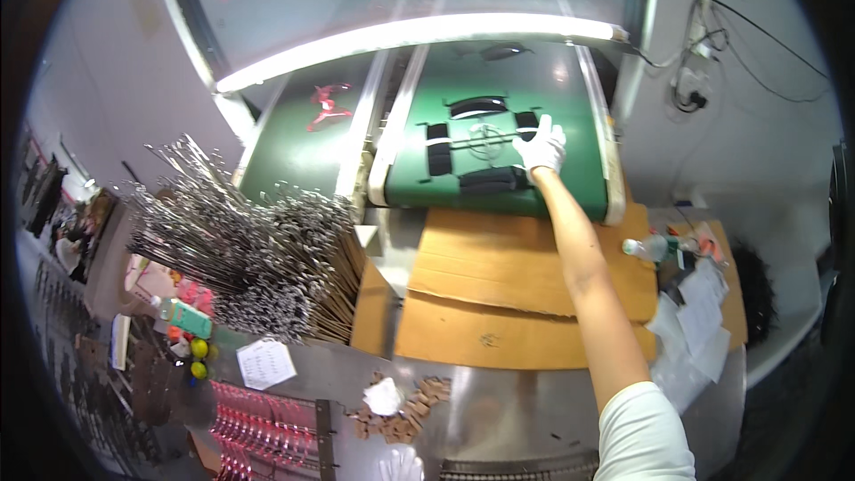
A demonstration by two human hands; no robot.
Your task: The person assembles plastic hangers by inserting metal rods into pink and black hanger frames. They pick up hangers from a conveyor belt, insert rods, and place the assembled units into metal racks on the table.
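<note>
On the green conveyor belt (570, 187) lies a thin dark wire frame (485, 141) with a looped centre and several black curved pads around it. My right hand (541, 150), in a white glove, reaches far forward to the frame's right side. Its fingers are spread beside the right black pad (526, 122), at or touching its edge; a firm hold does not show. At the lower edge, partly cut off, is my left hand (401, 465), also white-gloved. Its fingers look stretched out, with nothing seen in them. Another dark piece (504, 52) lies farther up the belt.
A dense bundle of thin metal rods (258, 249) stands at left. Flattened cardboard (525, 303) covers the bench before the belt. A red piece (328, 109) lies on the second belt. Small brown blocks (405, 419), a rack of red-lit parts (267, 428) and a plastic bottle (648, 248) are nearby.
</note>
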